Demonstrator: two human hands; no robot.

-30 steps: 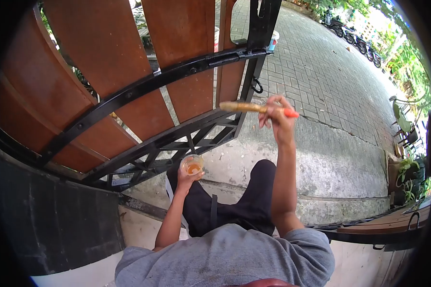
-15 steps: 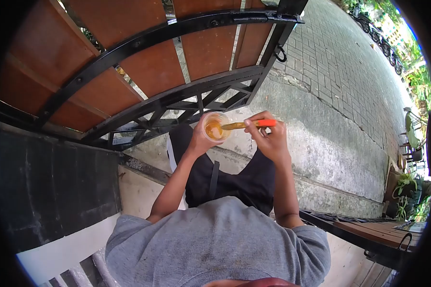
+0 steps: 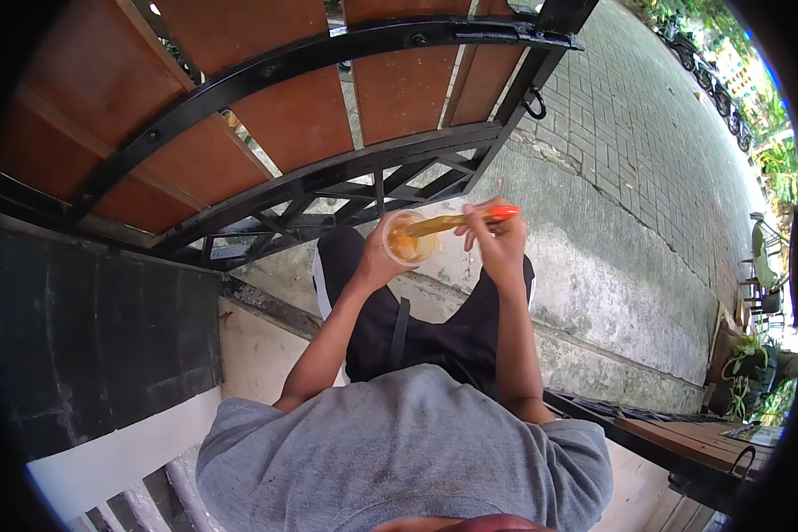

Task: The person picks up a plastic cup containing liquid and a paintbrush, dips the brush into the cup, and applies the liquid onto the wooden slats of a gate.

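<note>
Wrapped round the side of a clear plastic cup (image 3: 427,254), my left hand (image 3: 377,263) holds it above my knees. Amber-brown liquid (image 3: 402,245) shows inside the cup. A paintbrush (image 3: 450,221), its shaft stained yellow-brown and its end bright orange, is pinched in the fingers of my right hand (image 3: 504,250). The brush slants across the cup's rim, and its lower end is inside the cup; the bristles cannot be made out clearly.
Beyond my hands stands a gate with brown panels (image 3: 293,120) and a black metal frame (image 3: 328,176). Brick paving (image 3: 625,124) and rough concrete (image 3: 585,257) lie to the right. A dark panel (image 3: 106,328) is at left, and another wood-and-metal gate (image 3: 674,434) at lower right.
The cup has shifted slightly right. My right hand has risen a little, its fingers have shifted on the paintbrush, and the brush's orange end is higher.
</note>
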